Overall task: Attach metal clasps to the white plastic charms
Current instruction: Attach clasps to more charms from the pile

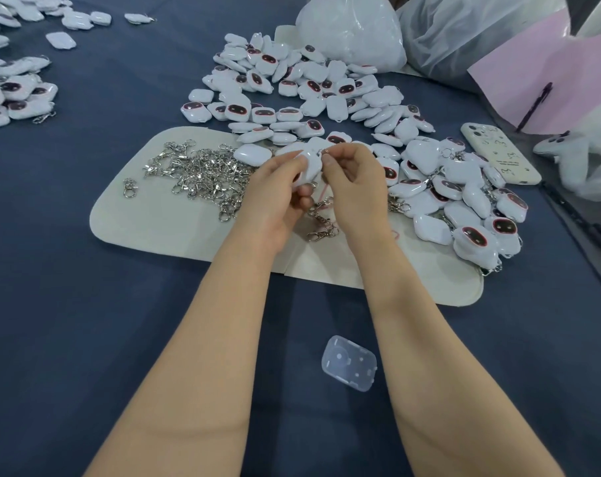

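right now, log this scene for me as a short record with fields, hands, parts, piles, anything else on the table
left hand: grips a white charm
right hand: fingers pinch a small metal ring at the charm's top edge
loose clasps: heap on the cream mat, left of the hands
bare charms: pile beyond the hands
clasped charms: pile at right
other: phone, clear plastic case

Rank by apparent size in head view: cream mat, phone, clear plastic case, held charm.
1. cream mat
2. phone
3. clear plastic case, nearer the camera, so unsure against phone
4. held charm, partly hidden
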{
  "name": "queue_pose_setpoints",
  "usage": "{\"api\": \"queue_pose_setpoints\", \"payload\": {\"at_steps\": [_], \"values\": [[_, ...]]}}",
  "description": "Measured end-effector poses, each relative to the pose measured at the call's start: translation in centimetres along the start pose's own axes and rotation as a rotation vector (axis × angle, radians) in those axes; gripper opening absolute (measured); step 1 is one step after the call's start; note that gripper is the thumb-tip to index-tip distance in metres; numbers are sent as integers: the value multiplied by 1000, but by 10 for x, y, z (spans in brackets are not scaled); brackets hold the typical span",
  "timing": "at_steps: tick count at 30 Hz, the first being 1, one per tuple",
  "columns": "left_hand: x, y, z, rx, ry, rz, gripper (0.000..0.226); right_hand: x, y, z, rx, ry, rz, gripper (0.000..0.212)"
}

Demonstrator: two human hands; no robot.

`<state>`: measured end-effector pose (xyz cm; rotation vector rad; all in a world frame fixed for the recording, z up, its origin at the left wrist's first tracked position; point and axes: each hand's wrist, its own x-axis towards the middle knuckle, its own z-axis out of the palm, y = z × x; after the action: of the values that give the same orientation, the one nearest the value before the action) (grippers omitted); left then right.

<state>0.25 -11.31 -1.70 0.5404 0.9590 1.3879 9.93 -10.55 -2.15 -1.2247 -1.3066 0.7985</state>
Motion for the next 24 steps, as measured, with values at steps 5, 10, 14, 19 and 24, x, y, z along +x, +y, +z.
{"api": "queue_pose_setpoints", "payload": {"at_steps": [5, 10, 14, 19, 24], "values": [[-3, 1, 2, -97, -71, -108, 16, -1, 0, 2, -34, 69, -91, 22], [-3, 2, 1, -163, -88, -137, 16, -2, 0, 1, -115, 75, -156, 17], [0, -1, 1, 52, 43, 0, 14, -1, 1, -5, -319, 58, -285, 14], [3, -4, -2, 468, 132, 312, 15, -1, 1, -8, -440, 28, -351, 14], [2, -5, -2, 601, 130, 490, 12, 0, 1, -8, -460, -11, -337, 14]]}}
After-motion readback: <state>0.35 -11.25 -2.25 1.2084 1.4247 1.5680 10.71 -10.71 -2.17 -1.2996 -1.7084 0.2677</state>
